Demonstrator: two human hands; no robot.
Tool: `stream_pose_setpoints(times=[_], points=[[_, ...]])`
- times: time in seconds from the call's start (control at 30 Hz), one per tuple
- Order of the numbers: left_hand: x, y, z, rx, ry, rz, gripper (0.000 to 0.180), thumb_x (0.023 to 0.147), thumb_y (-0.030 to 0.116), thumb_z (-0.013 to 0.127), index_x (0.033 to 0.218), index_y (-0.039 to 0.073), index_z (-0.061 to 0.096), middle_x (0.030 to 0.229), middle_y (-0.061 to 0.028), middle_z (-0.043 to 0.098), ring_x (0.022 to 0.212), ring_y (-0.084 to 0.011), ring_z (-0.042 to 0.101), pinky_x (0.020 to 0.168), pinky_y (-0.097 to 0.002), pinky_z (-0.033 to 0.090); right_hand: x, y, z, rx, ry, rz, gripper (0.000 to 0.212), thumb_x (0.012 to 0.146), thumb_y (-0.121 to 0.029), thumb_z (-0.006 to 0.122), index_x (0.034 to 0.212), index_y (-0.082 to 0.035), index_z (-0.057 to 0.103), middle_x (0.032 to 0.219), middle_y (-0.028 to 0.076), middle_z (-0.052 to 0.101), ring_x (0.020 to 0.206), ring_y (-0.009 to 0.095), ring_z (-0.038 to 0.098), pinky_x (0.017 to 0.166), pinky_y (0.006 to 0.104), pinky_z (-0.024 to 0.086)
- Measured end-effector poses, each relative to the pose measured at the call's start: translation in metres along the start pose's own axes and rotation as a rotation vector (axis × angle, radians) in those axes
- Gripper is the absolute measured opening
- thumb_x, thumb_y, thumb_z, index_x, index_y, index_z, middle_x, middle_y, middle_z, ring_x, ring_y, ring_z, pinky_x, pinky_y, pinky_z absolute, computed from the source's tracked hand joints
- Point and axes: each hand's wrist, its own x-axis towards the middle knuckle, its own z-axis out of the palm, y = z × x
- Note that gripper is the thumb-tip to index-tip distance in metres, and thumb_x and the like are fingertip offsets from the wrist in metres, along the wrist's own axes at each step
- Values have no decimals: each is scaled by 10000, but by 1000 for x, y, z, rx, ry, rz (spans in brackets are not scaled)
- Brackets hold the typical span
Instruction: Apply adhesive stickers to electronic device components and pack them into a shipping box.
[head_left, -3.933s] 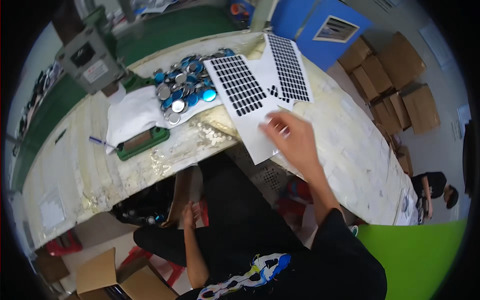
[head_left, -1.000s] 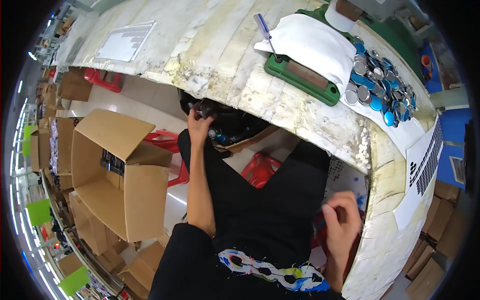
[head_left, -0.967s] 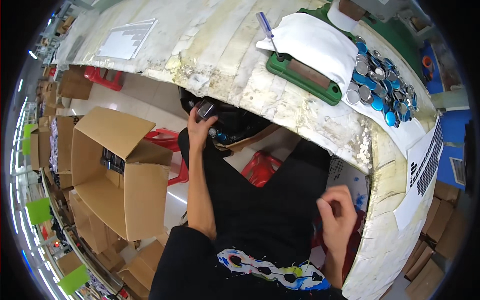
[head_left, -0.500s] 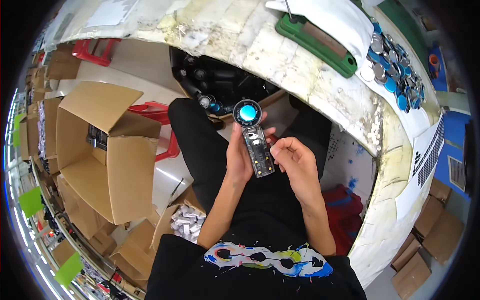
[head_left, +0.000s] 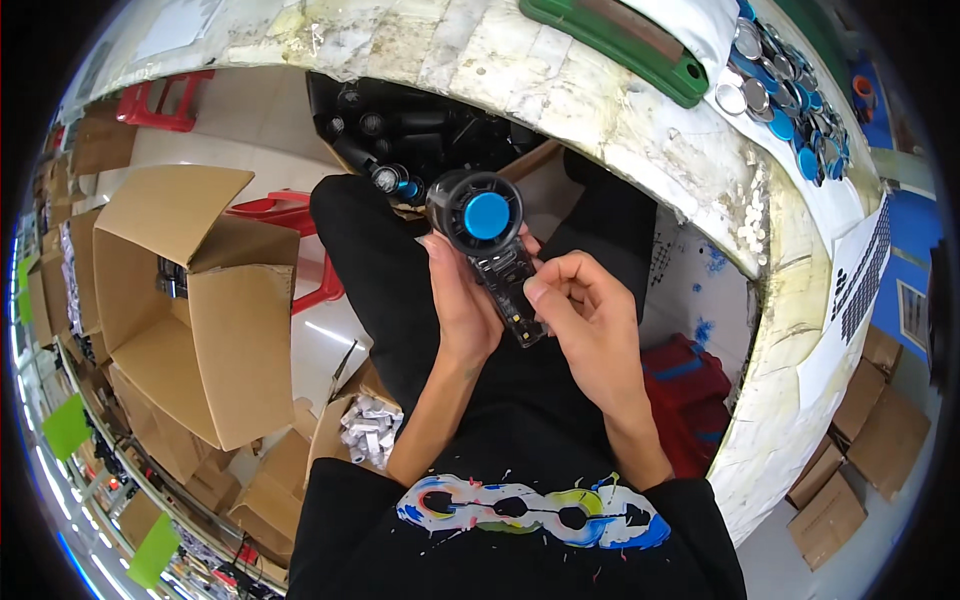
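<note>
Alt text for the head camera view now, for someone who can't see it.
A bare left hand holds a dark device with a round, blue-centred end, the right hand at its lower side. Blue and silver discs lie heaped upper right.

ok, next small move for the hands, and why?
Probably ease the right hand slightly inward over the handle: the left hand supports the black handheld fan, the handle's internals face up, and the right fingertips are close together at its edge. Whether they pinch anything, I can't tell.
</note>
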Motion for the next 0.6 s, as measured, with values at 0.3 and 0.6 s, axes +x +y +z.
stream_pose_setpoints(times=[0.3, 0.6], points=[[-4, 6, 5, 15, 16, 22, 684, 944, 593, 192, 1141, 8, 485, 920, -110, 565, 791, -203, 557, 730, -314, 469, 0, 0, 5, -12, 13, -20, 76, 831, -51, 625, 856, 2, 576, 687, -6, 556, 610, 27, 495, 543, 178, 396], [-5, 5, 3, 37, 0, 66, 698, 939, 605, 186, 1144, 8, 482, 939, -112, 563, 810, -205, 555, 750, -318, 465, 0, 1, 6, -83, 23, -21, 73, 811, -41, 640, 834, 8, 591, 727, 1, 539, 611, 35, 492, 540, 191, 408]])
